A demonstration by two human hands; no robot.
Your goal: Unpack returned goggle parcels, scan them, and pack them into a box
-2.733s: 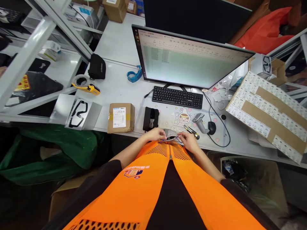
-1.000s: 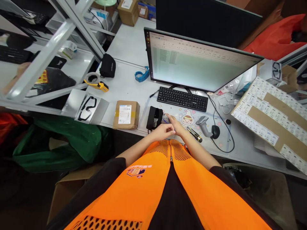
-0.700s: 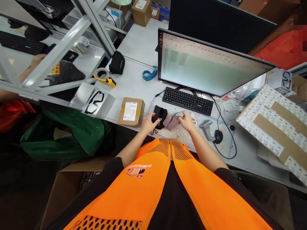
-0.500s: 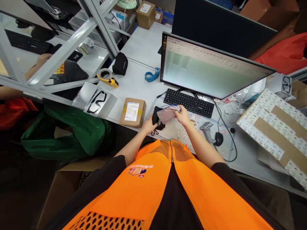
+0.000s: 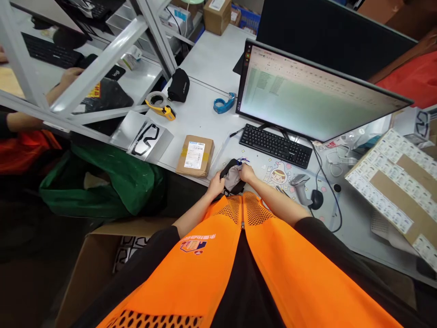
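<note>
At the desk's front edge, just ahead of my orange vest, my left hand [image 5: 216,185] grips a black pouch [image 5: 228,167]. My right hand [image 5: 246,173] is closed on a small grey bag [image 5: 233,177] and presses it into the pouch's mouth. A thin blue cord [image 5: 242,160] pokes out above the bag. The two hands sit close together, almost touching. A taped cardboard parcel [image 5: 195,156] with a white label lies just left of the pouch.
Behind the hands are a black keyboard [image 5: 276,146] and a lit monitor [image 5: 317,101]. A barcode scanner [image 5: 301,186] and mouse [image 5: 317,199] lie to the right. A label-covered carton [image 5: 396,179] fills the right side. Another person's hand [image 5: 70,76] shows behind the metal frame at left. An open box [image 5: 102,259] stands on the floor.
My right hand carried the grey bag left from the desk mat to the black pouch and pushed it in. My left hand took hold of the pouch. The view has shifted left.
</note>
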